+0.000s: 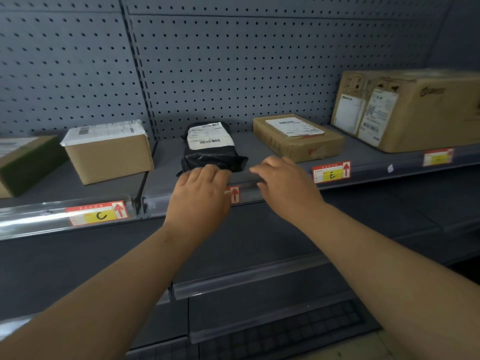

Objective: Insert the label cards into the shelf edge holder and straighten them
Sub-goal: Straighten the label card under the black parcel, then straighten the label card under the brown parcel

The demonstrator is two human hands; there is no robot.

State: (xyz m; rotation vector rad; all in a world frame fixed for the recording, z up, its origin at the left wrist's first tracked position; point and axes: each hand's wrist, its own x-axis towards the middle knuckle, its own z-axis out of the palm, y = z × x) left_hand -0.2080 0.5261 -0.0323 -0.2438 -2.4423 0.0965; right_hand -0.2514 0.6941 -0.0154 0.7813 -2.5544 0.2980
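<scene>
L hand [200, 196] flat over label card [234, 194], only arrow end visible, R hand [285, 185] spread on holder [368, 170]

A handwritten "C" marks one label card [97, 213], and "E" marks another card [331, 172].

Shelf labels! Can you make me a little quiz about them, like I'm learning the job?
1. True or false: the card marked C sits left of the card marked E.
2. What lies just behind the left hand? A: black bag. B: round tin. C: glass jar.
3. Fill in: the red arrow on each card points ___.
Key: 1 true; 2 A; 3 up.
</scene>
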